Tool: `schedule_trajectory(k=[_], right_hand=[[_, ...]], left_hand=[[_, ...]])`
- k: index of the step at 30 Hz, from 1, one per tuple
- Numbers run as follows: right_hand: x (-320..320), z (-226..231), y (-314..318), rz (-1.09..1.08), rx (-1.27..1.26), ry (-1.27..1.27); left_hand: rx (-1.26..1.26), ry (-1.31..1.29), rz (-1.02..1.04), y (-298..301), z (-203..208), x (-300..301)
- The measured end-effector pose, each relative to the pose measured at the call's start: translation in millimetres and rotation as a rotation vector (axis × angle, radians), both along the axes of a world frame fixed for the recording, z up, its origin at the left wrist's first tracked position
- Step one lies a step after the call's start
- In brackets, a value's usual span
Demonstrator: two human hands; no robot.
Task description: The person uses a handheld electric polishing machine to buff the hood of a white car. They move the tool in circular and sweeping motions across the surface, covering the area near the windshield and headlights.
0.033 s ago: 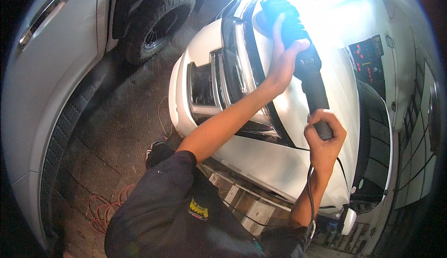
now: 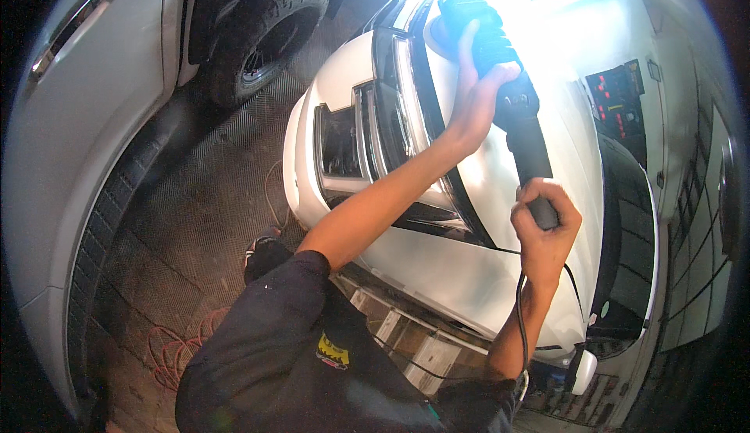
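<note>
A black corded polisher [image 2: 527,140] rests against the white car's hood [image 2: 508,257], its front end partly lost in bright glare. My left hand [image 2: 478,105] is closed round the polisher's front body, with the thumb and a finger showing on top. Farther down, my right hand [image 2: 548,226] wraps round the rear end of the handle. A round pad seems to sit under the tool's head, mostly hidden by my left hand and the light. From the handle a dark cord [image 2: 520,316] runs down along my right forearm.
The car's headlight and chrome grille [image 2: 391,121] lie beside my left forearm. A grey vehicle [image 2: 94,160] with a large tyre [image 2: 269,39] stands at the left. Red hose [image 2: 176,355] lies coiled on the textured floor. The white car's side mirror [image 2: 584,372] sticks out at lower right.
</note>
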State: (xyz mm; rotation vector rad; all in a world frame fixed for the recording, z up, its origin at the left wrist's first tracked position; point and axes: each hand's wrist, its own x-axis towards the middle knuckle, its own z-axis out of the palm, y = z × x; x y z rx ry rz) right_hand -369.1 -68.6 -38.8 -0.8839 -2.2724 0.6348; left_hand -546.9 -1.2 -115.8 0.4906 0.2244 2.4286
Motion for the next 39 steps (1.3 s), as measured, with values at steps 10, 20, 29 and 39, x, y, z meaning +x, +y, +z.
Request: schedule_trajectory(k=[10,20,29,39], right_hand=[[6.4,2.5,-0.7,-0.069,-0.091,0.007],[82.1,11.5,-48.8,-0.038,-0.020,0.032],[154.2,-1.4,-72.4,0.084,0.124,-0.055],[211.6,-15.2,-95.6,0.133,0.172,-0.050]], left_hand=[[-0.029,0.075,0.006,7.1,-2.9,1.8],[-0.080,0.049,0.025,-53.6,7.8,71.7],[-0.068,0.077,-0.015,-94.9,2.9,129.3],[-0.039,0.134,-0.038,-125.4,-9.5,191.2]])
